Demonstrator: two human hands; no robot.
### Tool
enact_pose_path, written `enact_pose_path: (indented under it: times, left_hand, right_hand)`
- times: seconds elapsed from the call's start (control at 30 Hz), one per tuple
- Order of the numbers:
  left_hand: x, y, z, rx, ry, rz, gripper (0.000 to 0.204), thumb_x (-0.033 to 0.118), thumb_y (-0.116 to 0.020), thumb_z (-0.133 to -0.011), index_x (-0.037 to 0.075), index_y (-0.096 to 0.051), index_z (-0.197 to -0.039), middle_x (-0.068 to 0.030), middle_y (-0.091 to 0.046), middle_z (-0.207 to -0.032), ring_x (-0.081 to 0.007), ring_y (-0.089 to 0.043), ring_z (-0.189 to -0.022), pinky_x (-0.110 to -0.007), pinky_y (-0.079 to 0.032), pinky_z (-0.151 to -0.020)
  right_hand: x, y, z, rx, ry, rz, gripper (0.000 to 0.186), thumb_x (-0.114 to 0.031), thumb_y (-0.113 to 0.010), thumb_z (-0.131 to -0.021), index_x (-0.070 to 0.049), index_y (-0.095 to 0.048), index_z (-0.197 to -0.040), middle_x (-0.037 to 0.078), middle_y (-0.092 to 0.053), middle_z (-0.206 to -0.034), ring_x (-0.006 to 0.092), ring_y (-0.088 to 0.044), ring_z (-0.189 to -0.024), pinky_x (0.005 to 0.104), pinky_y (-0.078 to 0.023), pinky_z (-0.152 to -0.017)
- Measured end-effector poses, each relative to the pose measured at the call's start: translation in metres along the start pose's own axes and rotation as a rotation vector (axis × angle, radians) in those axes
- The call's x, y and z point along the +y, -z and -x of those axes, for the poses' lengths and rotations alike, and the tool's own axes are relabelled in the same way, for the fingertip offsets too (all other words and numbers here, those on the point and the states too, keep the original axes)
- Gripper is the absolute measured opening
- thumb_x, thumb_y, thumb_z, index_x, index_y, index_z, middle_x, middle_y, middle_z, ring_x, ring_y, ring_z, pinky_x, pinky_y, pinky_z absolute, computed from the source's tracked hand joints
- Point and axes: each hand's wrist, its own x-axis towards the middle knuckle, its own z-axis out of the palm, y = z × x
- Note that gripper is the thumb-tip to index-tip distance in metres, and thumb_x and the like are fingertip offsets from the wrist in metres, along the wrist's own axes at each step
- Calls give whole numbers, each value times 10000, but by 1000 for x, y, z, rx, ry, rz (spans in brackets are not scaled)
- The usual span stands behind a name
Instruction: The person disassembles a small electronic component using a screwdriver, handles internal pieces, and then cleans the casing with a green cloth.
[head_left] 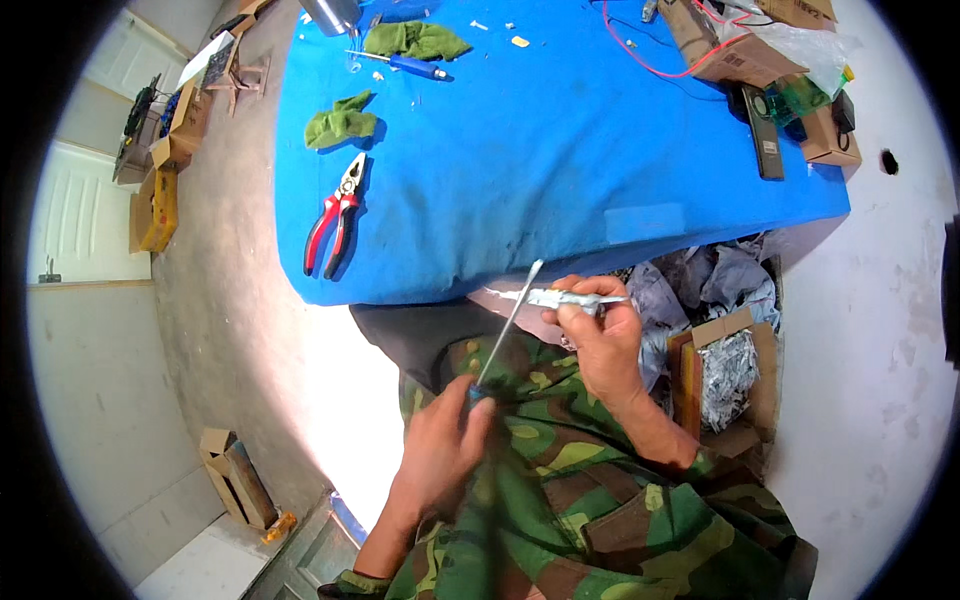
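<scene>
At the near edge of the blue table [570, 130], the left hand [440, 435] grips a screwdriver [508, 327] by its handle. The right hand [603, 345] pinches a thin white piece [560, 299] by the shaft; whether they touch I cannot tell. Below the table's right end, an open cardboard box [722, 328] holds crumpled silvery scraps [730, 385]. On the table's far right corner sits a brown carton [748, 62], contents unclear.

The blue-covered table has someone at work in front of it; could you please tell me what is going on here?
The person's left hand holds a long, blue-handled metal tool, its tip pointing away from the body. The right hand pinches a slender whitish piece close to it; whether the two touch is unclear. Red-and-black pliers and a blue screwdriver lie on the blue-covered table.
</scene>
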Motion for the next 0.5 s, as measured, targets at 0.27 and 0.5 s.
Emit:
enact_pose_path:
  times: [0.27, 0.5]
  left_hand:
    - [24, 11, 7, -14, 80, 104, 367, 204, -660, -992, 27, -603, -1309, -234, -720, -1021, -429, -722, -898, -454, -572, -775]
    - [14, 12, 14, -37, 114, 115, 320, 225, -670, -1002, 17, -654, -1246, -204, -720, -884, -364, -733, -801, -402, -559, -717]
  right_hand:
    - [1, 1, 2, -6, 26, 2, 220, 19, -609, -1012, -31, -510, -1202, 172, -621, -1254, 221, -711, -999, 355, -643, -894]
    - [4, 3, -6, 65, -5, -29, 211, -14, -608, -1026, -33, -511, -1213, 165, -622, -1273, 237, -686, -1047, 426, -621, -941]
